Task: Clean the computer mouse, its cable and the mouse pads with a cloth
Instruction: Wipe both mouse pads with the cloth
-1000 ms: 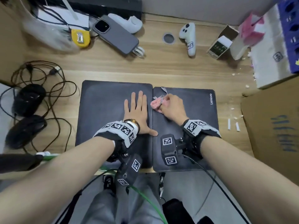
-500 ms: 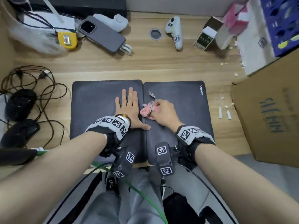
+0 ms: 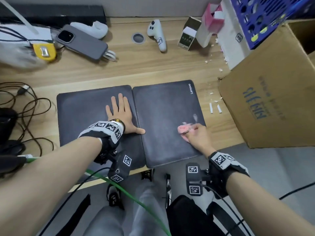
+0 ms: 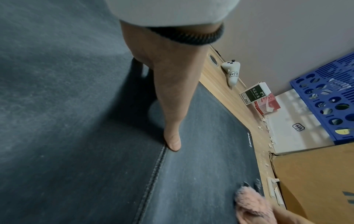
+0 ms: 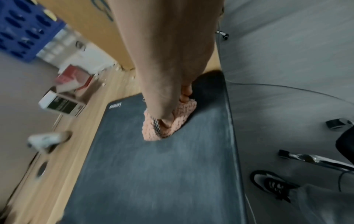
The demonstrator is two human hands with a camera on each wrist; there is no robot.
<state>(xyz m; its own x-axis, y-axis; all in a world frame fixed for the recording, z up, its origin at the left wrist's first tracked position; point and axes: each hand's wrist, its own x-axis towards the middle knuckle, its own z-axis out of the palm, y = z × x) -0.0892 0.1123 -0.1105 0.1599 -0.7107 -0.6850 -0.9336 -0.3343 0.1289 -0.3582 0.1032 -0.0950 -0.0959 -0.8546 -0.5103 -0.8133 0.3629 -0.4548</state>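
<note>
Two dark grey mouse pads lie side by side on the wooden desk: a left pad (image 3: 85, 113) and a right pad (image 3: 163, 116) with a Lenovo logo. My left hand (image 3: 119, 113) rests flat on the left pad, fingers straight, thumb (image 4: 172, 141) at the seam between the pads. My right hand (image 3: 196, 135) grips a fluffy pink cloth (image 3: 183, 129) and presses it on the right pad's near right part (image 5: 168, 121). Two black mice (image 3: 6, 123) with tangled cables (image 3: 30, 106) sit at the desk's left edge.
A cardboard box (image 3: 272, 92) stands right of the pads, with white crumbs and two white sticks (image 3: 215, 108) beside it. At the back lie a phone (image 3: 81, 42), a white controller (image 3: 157, 34), a small carton (image 3: 187, 38) and a blue crate (image 3: 265, 16).
My right hand has swept the pink cloth from the seam between the pads rightward to the right pad's near right side. The left hand stays flat on the left pad.
</note>
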